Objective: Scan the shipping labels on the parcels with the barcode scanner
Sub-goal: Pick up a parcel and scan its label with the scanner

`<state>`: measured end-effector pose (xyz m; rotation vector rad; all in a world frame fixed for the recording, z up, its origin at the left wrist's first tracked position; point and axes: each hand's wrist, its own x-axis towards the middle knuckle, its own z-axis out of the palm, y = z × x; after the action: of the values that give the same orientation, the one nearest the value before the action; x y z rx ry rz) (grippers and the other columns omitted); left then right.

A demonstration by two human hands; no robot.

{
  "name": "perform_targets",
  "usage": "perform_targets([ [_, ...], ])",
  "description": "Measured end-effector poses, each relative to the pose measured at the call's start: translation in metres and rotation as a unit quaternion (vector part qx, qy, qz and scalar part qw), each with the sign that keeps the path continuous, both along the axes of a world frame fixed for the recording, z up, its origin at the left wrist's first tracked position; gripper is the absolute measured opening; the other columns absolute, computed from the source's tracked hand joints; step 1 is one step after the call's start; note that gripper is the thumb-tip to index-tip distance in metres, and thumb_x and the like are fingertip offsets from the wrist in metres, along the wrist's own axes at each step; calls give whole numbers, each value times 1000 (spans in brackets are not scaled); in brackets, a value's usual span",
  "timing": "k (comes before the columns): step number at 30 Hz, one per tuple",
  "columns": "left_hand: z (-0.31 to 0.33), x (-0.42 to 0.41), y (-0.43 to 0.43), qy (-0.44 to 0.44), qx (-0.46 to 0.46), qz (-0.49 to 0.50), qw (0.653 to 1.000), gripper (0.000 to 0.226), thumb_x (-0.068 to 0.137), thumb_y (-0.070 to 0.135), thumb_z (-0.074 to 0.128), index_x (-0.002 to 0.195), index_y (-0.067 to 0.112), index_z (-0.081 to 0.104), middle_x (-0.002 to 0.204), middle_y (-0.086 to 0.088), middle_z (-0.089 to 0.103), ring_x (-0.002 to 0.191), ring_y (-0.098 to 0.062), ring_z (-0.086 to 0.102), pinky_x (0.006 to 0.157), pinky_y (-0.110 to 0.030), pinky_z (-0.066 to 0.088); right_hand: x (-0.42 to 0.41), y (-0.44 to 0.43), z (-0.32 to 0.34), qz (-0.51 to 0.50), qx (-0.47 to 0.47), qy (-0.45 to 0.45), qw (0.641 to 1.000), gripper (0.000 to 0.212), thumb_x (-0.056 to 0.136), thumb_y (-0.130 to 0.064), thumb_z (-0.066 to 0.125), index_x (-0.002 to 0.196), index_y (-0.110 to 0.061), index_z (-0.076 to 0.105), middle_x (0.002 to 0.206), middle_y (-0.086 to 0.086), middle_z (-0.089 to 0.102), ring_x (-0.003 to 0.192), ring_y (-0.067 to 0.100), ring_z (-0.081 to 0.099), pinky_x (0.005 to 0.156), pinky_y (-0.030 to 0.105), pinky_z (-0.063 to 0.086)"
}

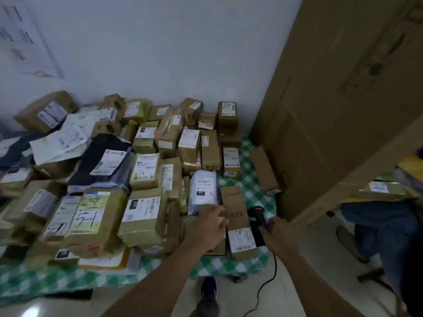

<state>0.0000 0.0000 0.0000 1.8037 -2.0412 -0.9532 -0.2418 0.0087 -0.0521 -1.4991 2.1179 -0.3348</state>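
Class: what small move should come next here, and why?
Probably tilt the scanner, gripped in the right hand, down at the white label on the long box beside it; the left hand lies on the neighbouring parcel.
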Motion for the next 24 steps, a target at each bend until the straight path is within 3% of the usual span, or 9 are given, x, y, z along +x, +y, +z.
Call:
perform_targets([
  [3, -14, -6, -22, -3, 46, -28, 999, 54, 105, 41, 54, 154, 23, 41, 156, 1, 45, 138, -22, 48, 107, -37, 45, 2, -20, -16, -18, 39, -18, 999, 23, 92, -39, 69, 92, -19, 58, 101, 12, 62, 76, 21, 63, 68, 37, 55],
  [5, -23, -9, -39, -25, 44, -50, 997, 58, 104, 40, 56, 156, 18, 39, 161, -2, 38, 146, -22, 38, 118, -37, 35, 6, -33, -22, -30, 65, -34, 997, 34, 93, -36, 69, 115, -11, 63, 118, 14, 61, 93, 28, 66, 83, 42, 58],
  [7, -34, -12, -54, -45, 39, -75, 995, 62, 103, 42, 58, 156, 16, 38, 163, -5, 35, 148, -23, 34, 121, -35, 29, 10, -45, -22, -40, 88, -24, 995, 53, 94, -37, 69, 136, -8, 56, 135, 16, 53, 111, 33, 63, 95, 45, 56],
  [10, -54, -14, -75, -88, 39, -116, 989, 71, 99, 54, 57, 157, 19, 35, 164, -4, 32, 149, -25, 31, 116, -39, 28, 13, -62, -30, -46, 120, 4, 992, 62, 96, -43, 65, 146, -11, 48, 144, 14, 48, 124, 33, 58, 102, 44, 51],
  [13, -73, -18, -85, -75, 71, -122, 987, 78, 97, 52, 62, 161, 19, 29, 167, -6, 24, 153, -27, 22, 121, -40, 23, 14, -76, -42, -45, 172, 24, 984, 63, 94, -52, 61, 141, -12, 50, 134, 13, 57, 117, 33, 61, 96, 44, 54],
  [16, -87, -20, -88, -27, 90, -104, 990, 66, 101, 39, 61, 156, 13, 36, 164, -9, 29, 151, -26, 25, 120, -34, 20, 14, -84, -53, -34, 218, 47, 974, 58, 98, -56, 52, 138, -14, 45, 130, 12, 62, 115, 33, 62, 94, 40, 51],
  [21, -105, -18, -89, -46, 88, -76, 992, 47, 98, 36, 56, 142, 19, 52, 150, -3, 46, 141, -25, 41, 116, -42, 34, 12, -91, -63, -22, 254, 60, 965, 55, 105, -52, 40, 142, -12, 46, 140, 13, 59, 130, 33, 53, 114, 48, 37],
  [24, -102, -21, -94, -60, 100, -68, 991, 54, 95, 43, 61, 143, 20, 52, 149, -1, 48, 139, -24, 42, 113, -43, 38, 7, -89, -60, -10, 218, 53, 974, 45, 106, -49, 41, 126, -10, 53, 128, 18, 63, 119, 35, 59, 101, 42, 47],
])
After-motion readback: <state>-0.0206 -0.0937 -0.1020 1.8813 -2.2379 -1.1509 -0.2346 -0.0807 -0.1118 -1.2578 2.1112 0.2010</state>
